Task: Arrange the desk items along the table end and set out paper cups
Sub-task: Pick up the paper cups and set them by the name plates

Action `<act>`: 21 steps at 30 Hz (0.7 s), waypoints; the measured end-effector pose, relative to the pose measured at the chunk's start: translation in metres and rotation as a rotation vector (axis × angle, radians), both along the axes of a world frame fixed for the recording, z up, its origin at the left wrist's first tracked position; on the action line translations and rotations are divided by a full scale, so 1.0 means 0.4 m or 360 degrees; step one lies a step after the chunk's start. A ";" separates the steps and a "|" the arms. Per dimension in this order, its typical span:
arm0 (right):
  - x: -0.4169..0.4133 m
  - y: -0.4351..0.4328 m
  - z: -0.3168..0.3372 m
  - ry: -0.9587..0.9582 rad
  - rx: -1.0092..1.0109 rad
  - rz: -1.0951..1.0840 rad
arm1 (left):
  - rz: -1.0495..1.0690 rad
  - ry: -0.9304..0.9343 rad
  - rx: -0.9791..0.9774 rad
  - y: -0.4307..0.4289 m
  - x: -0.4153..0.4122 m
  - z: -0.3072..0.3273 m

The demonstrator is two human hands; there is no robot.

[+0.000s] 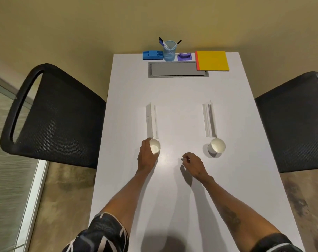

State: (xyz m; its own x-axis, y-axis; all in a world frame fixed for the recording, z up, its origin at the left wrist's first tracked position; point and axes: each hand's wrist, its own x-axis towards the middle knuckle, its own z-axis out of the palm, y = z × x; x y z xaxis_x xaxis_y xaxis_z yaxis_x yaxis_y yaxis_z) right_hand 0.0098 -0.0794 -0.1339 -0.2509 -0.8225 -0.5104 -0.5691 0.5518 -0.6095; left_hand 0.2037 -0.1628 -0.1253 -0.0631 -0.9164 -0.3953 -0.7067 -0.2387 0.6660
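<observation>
Along the far end of the white table (172, 188) stand a blue stapler (152, 55), a blue mesh pen holder (169, 50) with pens, a purple tape dispenser (184, 56) and a yellow notepad (213, 60). My left hand (146, 155) grips a white paper cup (155, 146) that sits on the table just below a folded white name card (151, 120). A second paper cup (216, 146) stands alone below the right name card (209, 120). My right hand (192, 164) hovers between the cups, fingers loosely curled, holding nothing.
A grey cable hatch (178, 69) is set into the table near the far end. Black mesh chairs stand at the left (54, 115) and right (292, 124) sides. A glass partition (7, 160) runs along the left.
</observation>
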 end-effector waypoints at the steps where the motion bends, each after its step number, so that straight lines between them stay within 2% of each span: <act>1: 0.001 -0.001 -0.001 -0.0004 0.0003 -0.0005 | 0.0002 -0.0001 0.0006 0.001 0.001 -0.002; 13: -0.003 0.010 0.000 -0.0021 0.0033 -0.0023 | -0.0022 0.0002 0.0033 0.015 0.003 -0.004; 18: -0.008 0.012 0.020 -0.0018 0.0033 -0.0041 | -0.0062 0.0109 0.0061 0.031 0.014 0.004; 21: -0.009 0.016 0.038 -0.0014 0.0022 -0.0045 | -0.0058 0.0054 0.0047 0.044 0.018 0.019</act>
State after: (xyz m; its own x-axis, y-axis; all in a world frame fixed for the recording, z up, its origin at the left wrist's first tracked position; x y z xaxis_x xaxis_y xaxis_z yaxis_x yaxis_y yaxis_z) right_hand 0.0063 -0.0730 -0.1186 -0.2692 -0.8079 -0.5242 -0.5478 0.5761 -0.6067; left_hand 0.2111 -0.1453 -0.1177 -0.1100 -0.9013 -0.4190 -0.6924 -0.2329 0.6829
